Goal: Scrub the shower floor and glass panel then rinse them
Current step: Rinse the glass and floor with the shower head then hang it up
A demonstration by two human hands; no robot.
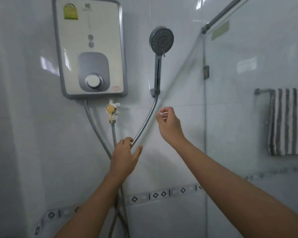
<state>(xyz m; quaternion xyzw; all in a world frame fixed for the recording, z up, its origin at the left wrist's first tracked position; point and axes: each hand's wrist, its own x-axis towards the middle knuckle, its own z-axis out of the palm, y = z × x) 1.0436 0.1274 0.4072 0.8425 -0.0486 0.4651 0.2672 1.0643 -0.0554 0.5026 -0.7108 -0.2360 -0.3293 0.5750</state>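
While my left hand [125, 156] grips the shower hose [145, 122], my right hand [169, 125], at its two o'clock, is curled around nothing.

The white rectangular wall-mounted water heater with a grey rim [89, 48] bears a small dark square brand emblem [87, 5] at its top centre. The line of tiny lettering just below the emblem is too blurred to read. A green and yellow sticker [70, 12] sits in the heater's upper left corner, and its print is illegible. A small red stamp-like mark [117, 87] stands at the lower right corner, also unreadable. On the clear glass panel [230, 109], high up near the metal rail, a pale olive rectangular sticker [220, 30] shows no legible words. No numbers can be read anywhere.
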